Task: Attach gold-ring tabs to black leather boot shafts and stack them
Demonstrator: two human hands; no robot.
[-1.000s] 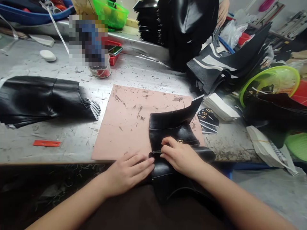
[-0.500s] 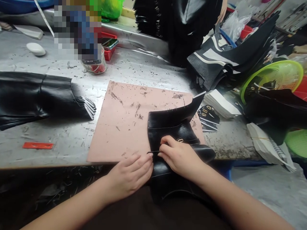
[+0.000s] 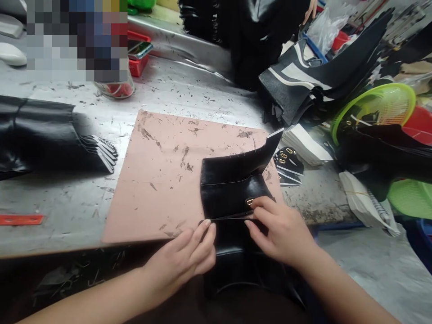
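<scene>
A glossy black leather boot upper point(image 3: 232, 198) lies partly on the pink cutting board point(image 3: 145, 180), with its near part hanging over the table's front edge toward my lap. My left hand point(image 3: 189, 256) pinches the left end of the leather's folded edge between thumb and fingers. Farther right along that edge, my right hand point(image 3: 280, 229) grips the leather, thumb below and curled fingers above. Its index finger is beside a small gold oval ring point(image 3: 249, 202) set in the upper. Some of the leather under both hands is hidden.
Stacked black leather pieces point(image 3: 40, 135) lie at left, near a red strip point(image 3: 20, 219). Small black pieces with gold rings point(image 3: 286, 164) and a white stack point(image 3: 307, 145) are right of the board. A yellow-green basket point(image 3: 410, 96) stands farther right. Someone's hand point(image 3: 309, 11) shows at the back.
My right hand has slid right along the leather edge, away from my left hand, which keeps its pinch. The near edge now lies straighter between them. The view has shifted slightly right.
</scene>
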